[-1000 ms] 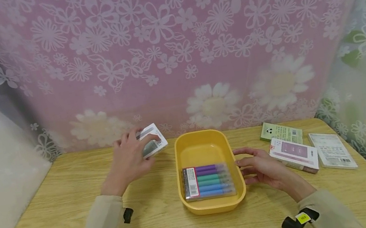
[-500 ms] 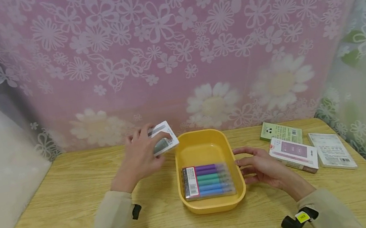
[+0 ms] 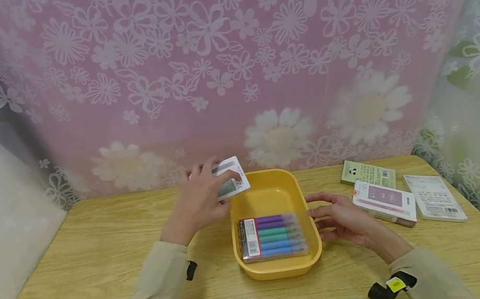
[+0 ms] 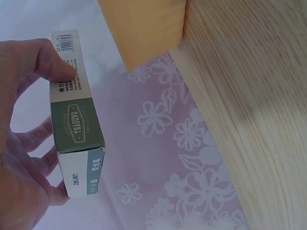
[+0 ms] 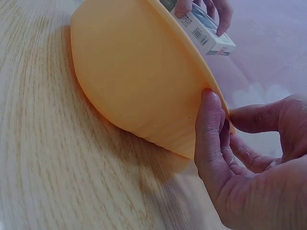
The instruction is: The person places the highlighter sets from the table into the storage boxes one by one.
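Note:
My left hand [image 3: 202, 195] grips a white and green highlighter box [image 3: 233, 186] by its sides. It holds the box over the back left corner of a yellow plastic basket [image 3: 284, 272]. In the left wrist view, the thumb lies on the box's printed narrow side [image 4: 72, 76], with the other fingers behind. At the basket's right side, my right hand [image 3: 342, 219] rests its fingertips against the outer wall and rim. A clear pack of purple, green and blue pens [image 3: 274, 237] lies inside the basket.
Right of my right hand lie a white and purple box [image 3: 384, 202], a green panda pack [image 3: 368, 173] and a flat white pack [image 3: 435, 197] on the wooden table [image 3: 110, 256]. A floral curtain [image 3: 207, 70] hangs behind the table.
My left hand has carried the highlighter box rightward, from beside the basket to above its back left corner. The right hand and the basket have stayed in place.

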Motion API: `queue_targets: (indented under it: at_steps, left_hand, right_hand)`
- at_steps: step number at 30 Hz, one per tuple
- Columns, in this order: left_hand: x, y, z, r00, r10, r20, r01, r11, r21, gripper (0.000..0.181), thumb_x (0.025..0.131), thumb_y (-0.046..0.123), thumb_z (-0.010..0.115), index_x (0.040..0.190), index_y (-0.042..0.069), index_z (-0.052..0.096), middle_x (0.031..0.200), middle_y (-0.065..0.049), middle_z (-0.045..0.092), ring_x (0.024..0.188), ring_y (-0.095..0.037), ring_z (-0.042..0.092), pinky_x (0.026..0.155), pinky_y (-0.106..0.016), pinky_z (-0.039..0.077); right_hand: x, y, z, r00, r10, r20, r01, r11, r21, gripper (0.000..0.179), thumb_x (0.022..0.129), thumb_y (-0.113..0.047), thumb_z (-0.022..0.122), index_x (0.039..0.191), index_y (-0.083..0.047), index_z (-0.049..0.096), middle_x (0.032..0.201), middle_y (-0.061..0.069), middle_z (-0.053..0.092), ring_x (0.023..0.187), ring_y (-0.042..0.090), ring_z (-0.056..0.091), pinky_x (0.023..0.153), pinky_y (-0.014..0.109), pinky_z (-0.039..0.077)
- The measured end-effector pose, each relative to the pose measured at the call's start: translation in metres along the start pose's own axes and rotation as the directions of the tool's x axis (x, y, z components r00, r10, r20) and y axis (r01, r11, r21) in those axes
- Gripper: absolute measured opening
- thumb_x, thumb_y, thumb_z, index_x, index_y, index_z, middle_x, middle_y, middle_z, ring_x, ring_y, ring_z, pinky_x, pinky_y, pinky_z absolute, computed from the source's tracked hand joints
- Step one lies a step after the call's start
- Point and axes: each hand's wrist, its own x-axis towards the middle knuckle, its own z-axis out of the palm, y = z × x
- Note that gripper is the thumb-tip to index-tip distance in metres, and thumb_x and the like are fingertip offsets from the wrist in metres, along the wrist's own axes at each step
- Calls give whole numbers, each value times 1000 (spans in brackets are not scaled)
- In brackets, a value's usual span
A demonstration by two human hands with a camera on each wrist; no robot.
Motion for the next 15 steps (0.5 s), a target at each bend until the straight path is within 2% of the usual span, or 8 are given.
queue_targets:
  at_steps: [6,15]
  left_hand:
    - [5,9,3,1000,22,7,-23,999,26,45,78,23,76,119,38,67,146,-12,52,119,-40,54,92,-60,43]
    - [11,20,9,998,50,34,-50,999,14,45,78,23,74,121,36,66,149,-13,51,127,-41,51,98,-61,41]
  right_hand:
    - [0,0,0,1000,-4,1,4,1000,-3,61,100,-19,63,153,-5,36,101,4,72,84,16,71,70,30,63]
    - [0,0,0,1000,0,-7,0,1000,-4,60,100,-19,63,152,-6,37,101,4,72,84,15,71,70,30,63]
